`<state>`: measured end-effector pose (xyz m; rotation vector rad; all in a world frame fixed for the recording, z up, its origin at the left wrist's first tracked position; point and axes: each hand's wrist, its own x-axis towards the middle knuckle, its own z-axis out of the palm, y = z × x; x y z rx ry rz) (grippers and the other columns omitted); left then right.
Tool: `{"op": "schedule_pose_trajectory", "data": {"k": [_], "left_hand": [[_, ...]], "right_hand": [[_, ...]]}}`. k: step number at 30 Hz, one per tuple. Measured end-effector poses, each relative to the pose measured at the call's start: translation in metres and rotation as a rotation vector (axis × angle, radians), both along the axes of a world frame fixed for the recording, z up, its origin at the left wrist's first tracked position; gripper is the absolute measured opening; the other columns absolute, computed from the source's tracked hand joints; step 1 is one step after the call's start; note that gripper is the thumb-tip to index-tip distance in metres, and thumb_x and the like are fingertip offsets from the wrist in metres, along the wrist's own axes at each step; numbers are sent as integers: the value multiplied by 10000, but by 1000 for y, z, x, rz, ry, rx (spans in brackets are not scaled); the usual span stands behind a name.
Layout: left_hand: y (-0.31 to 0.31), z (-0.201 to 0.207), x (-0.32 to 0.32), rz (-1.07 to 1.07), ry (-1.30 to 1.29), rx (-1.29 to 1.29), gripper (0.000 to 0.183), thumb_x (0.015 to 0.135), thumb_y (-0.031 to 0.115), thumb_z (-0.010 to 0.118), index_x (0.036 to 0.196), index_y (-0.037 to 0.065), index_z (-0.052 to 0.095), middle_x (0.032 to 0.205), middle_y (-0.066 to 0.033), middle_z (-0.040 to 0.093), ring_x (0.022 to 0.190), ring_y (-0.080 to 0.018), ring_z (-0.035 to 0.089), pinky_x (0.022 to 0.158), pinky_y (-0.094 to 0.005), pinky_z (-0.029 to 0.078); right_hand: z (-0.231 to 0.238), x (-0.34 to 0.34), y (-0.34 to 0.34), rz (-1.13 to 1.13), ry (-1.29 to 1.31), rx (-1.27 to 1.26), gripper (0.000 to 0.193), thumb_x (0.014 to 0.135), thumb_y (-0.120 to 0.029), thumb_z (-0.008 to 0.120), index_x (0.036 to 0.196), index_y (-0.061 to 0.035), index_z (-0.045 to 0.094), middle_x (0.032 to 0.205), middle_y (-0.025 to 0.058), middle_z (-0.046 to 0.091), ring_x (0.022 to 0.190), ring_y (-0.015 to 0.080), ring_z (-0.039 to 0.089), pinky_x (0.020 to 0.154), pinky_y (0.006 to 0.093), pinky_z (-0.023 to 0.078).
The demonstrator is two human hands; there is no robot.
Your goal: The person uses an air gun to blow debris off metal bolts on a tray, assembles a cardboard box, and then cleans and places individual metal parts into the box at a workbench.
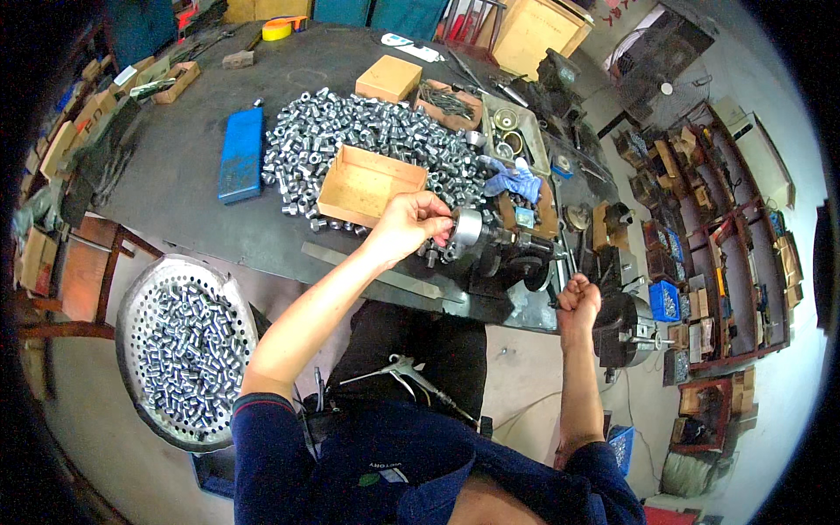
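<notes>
My left hand point(409, 229) reaches over the near edge of the bench, its thumb and fingers pinched together at the face of a round steel chuck point(469, 229) on a small bench machine point(516, 261). Whatever sits between those fingertips is too small to make out. My right hand point(578, 303) is closed in a fist at the machine's right end, beside a long metal bar point(563, 262); its grip hides what it holds. An open cardboard box point(363, 188) lies just beyond my left hand, against a heap of shiny metal fittings point(306, 136).
A perforated basin point(131, 324) of metal pieces stands at lower left. An air blow gun point(409, 372) hangs in front of me. On the bench are a blue case point(241, 156), a closed carton point(388, 79), blue gloves point(514, 181) and a parts tray point(532, 131). Shelves point(744, 280) line the right.
</notes>
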<state>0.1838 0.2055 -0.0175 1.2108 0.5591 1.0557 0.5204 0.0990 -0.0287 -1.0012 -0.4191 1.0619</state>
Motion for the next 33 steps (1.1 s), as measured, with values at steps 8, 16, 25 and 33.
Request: {"op": "schedule_pose_trajectory", "data": {"k": [8, 16, 25, 33], "left_hand": [[-12, 2, 9, 218, 449, 119, 295, 885, 249, 519, 743, -6, 562, 574, -64, 576, 554, -107, 568, 509, -271, 446], [-13, -11, 21, 404, 566, 308, 387, 931, 294, 415, 721, -13, 522, 496, -33, 492, 440, -105, 490, 433, -280, 395], [-18, 3, 25, 510, 675, 437, 386, 925, 306, 397, 756, -20, 517, 594, -215, 512, 593, -380, 544, 535, -432, 403], [-19, 0, 24, 509, 662, 420, 411, 921, 325, 404, 744, -29, 516, 591, -221, 496, 570, -371, 534, 531, -426, 394]], "right_hand": [[37, 16, 53, 66, -62, 117, 188, 795, -178, 410, 858, -31, 508, 652, 18, 435, 443, 69, 277, 365, 199, 224], [-29, 35, 130, -70, -210, 74, 226, 845, -202, 388, 883, -25, 523, 659, 7, 491, 491, 74, 389, 400, 219, 286], [-71, 16, 57, -189, -29, -246, 159, 824, -180, 484, 856, -40, 551, 645, 16, 502, 462, 101, 372, 377, 219, 281], [-52, 9, 19, -35, 88, -55, 163, 834, -166, 415, 842, -33, 508, 608, 6, 451, 398, 68, 274, 342, 198, 200]]}}
